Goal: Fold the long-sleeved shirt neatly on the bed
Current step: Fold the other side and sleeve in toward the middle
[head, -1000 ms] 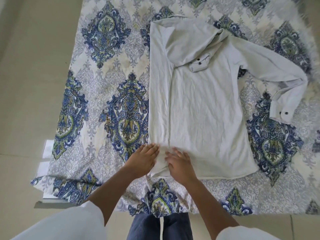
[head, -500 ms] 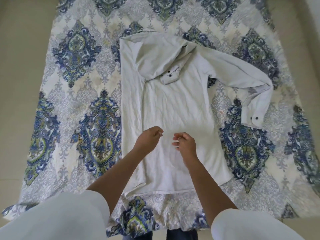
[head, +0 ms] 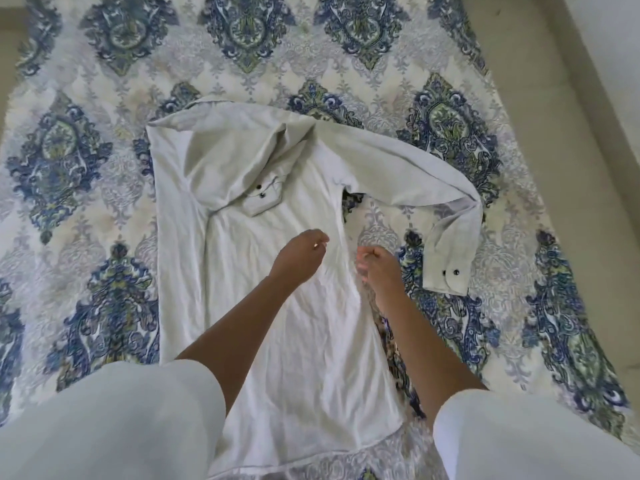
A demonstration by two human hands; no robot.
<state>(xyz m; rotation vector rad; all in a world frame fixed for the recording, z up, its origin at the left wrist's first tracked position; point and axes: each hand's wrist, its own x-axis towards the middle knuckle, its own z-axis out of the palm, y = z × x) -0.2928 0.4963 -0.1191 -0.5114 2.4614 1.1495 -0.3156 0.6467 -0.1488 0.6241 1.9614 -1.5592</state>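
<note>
Left side folded in, right side of shirt next.
Shirt (head: 277,306) lies flat mid-bed (head: 104,209); left hand (head: 299,258) & right hand (head: 379,268) hover w/ fingers loosely curled, holding nothing. Next, I'd judge: grab right sleeve (head: 415,178), far right, fold across body.

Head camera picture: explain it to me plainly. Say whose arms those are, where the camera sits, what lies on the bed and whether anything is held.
There is no machine here. The camera is worn on a person's head and looks down, so the two arms coming in from the bottom are that person's own. A pale long-sleeved shirt lies flat on a bed cover with a blue and green pattern. One sleeve is already folded across the chest; the other sleeve lies out to the side, bent at the elbow. The left hand and the right hand are loosely curled over the shirt's middle. The picture does not show whether they pinch the cloth.
</note>
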